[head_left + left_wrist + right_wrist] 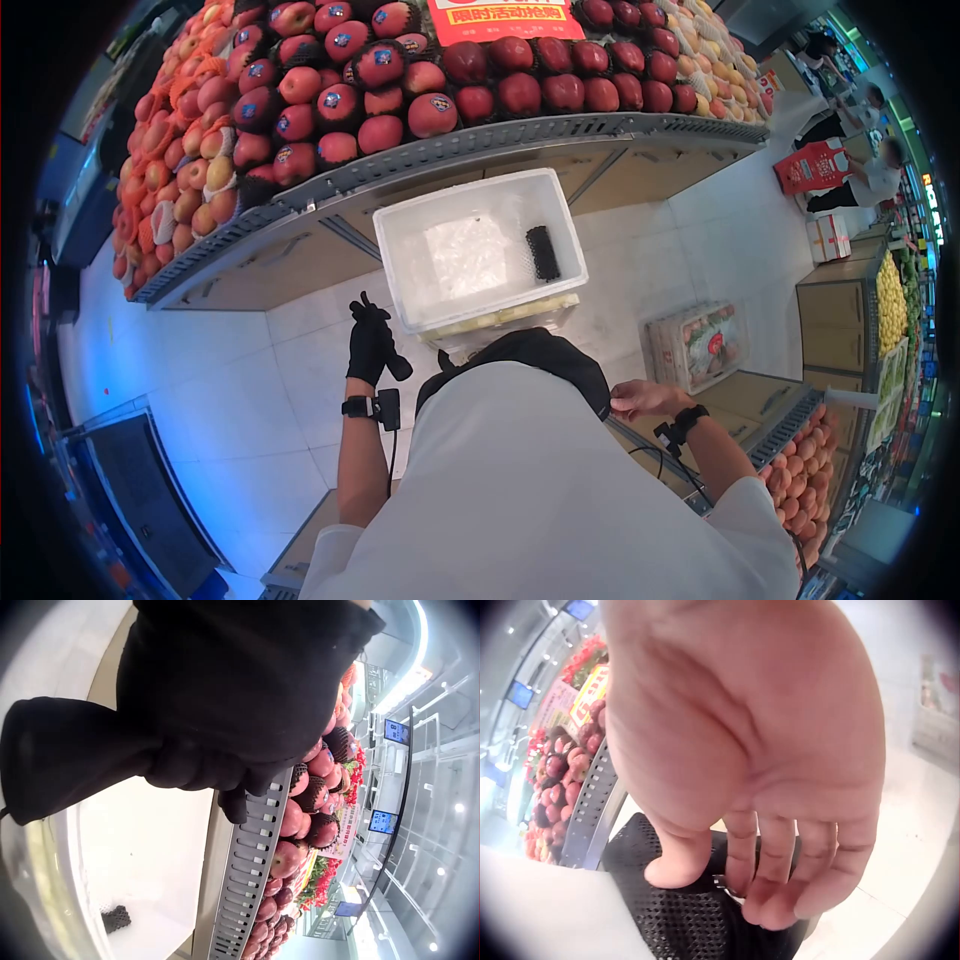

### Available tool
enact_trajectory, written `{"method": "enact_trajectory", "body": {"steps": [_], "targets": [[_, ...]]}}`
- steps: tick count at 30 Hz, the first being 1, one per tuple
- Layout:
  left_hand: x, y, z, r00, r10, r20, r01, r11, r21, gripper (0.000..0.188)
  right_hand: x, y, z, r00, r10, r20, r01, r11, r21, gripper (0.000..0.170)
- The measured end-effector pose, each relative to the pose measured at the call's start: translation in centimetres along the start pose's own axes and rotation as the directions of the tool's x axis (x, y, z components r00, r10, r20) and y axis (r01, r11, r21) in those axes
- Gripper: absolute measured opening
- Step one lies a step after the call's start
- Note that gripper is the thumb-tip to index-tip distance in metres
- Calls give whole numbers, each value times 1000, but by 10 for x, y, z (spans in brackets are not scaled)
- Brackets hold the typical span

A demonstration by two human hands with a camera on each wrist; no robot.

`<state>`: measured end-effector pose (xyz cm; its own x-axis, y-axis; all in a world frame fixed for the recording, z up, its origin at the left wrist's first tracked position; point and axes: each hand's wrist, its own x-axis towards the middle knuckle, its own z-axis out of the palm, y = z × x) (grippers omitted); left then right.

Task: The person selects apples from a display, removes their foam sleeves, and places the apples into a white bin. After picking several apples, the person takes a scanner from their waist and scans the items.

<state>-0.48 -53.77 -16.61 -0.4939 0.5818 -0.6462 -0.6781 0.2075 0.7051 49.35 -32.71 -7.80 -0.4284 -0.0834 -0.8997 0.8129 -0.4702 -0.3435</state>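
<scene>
In the head view my left hand [370, 345], in a black glove, is left of the white foam box [395, 270]. Its fingers curl round a black glove [60, 757], whose wide end hangs from the little-finger side in the left wrist view. At my waist is a black mesh bag [555, 360]. My bare right hand [645, 398] is at the bag's right corner. In the right wrist view its fingers curl at the bag's zipper, with the thumb on the mesh. A black foam net sleeve [542, 252] lies inside the box, at its right side.
Beyond the box stands a display of apples [380, 60] behind a grey slotted rail [440, 155]. A clear-wrapped fruit box [695, 345] is on the floor at right. More round fruit [805, 470] fills a stand at my right. People [860, 170] stand farther off.
</scene>
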Motion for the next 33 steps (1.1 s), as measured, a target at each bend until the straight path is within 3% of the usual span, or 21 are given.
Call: {"method": "enact_trajectory", "body": {"steps": [2, 5, 6, 9, 11, 13, 15, 17, 18, 19, 20, 21, 22, 23, 25, 28, 31, 32, 33], "targets": [[4, -7, -6, 1000, 3, 20, -2, 999, -47, 34, 9, 17, -6, 998, 33, 61, -38, 996, 85, 37], [4, -7, -7, 999, -15, 38, 18, 997, -69, 32, 4, 10, 3, 986, 90, 141, -137, 914, 381, 29], [3, -7, -6, 1000, -16, 26, 17, 999, -31, 32, 3, 5, 6, 998, 62, 10, -60, 912, 405, 21], [-3, -3, 2, 1000, -11, -17, 12, 998, 63, 30, 18, -17, -20, 996, 6, -93, 21, 958, 285, 23], [-2, -4, 6, 999, 4, -48, 0, 996, 92, 29, 34, -47, -28, 977, -172, -124, 155, 979, -135, 26], [-1, -5, 6, 1000, -1, -24, 3, 993, 116, 26, 40, -102, 2, 902, -272, -335, 14, 794, -608, 33], [2, -4, 9, 1000, 2, 0, -2, 983, 183, 24, 77, -123, 12, 841, -515, -168, 149, 517, -843, 38], [3, -5, 17, 1000, 3, 20, -9, 956, 292, 22, 103, -155, 39, 860, -511, 0, 205, 344, -916, 39], [5, -13, 17, 970, 196, 144, -243, 751, 614, 18, 120, -163, 56, 858, -512, 29, 200, 282, -938, 39], [16, -23, 12, 730, 454, 511, -611, 97, 786, 17, 135, -169, 70, 857, -511, 58, 195, 219, -956, 38], [6, -11, 25, 852, 296, 433, -518, 346, 782, 21, 136, -178, 83, 875, -480, 64, 181, 202, -962, 39], [-4, -2, 41, 923, 105, 370, -363, 560, 745, 26, 136, -185, 94, 892, -446, 71, 168, 183, -969, 39], [-4, -3, 49, 933, 50, 356, -298, 663, 687, 30, 131, -191, 101, 908, -412, 76, 155, 161, -975, 40], [-9, -1, 59, 937, -8, 348, -223, 753, 619, 34, 124, -197, 98, 929, -363, 74, 187, 288, -939, 41], [-15, 1, 72, 910, -39, 412, -247, 748, 616, 39, 108, -208, 76, 962, -258, 83, 212, 526, -824, 42], [-14, -8, 82, 847, -48, 529, -315, 756, 573, 36, 92, -180, 35, 908, -402, 117, 233, 255, -938, 36], [-42, 13, 114, 843, -261, 471, -116, 766, 632, 29, 46, -160, 45, 907, -411, 93, 266, 388, -882, 24], [-38, 7, 113, 738, -178, 651, -337, 739, 584, 28, 37, -158, 52, 897, -436, 71, 273, 423, -864, 22], [-36, 1, 113, 717, -195, 669, -359, 719, 595, 28, 30, -155, 59, 887, -459, 47, 281, 457, -844, 22]]}}
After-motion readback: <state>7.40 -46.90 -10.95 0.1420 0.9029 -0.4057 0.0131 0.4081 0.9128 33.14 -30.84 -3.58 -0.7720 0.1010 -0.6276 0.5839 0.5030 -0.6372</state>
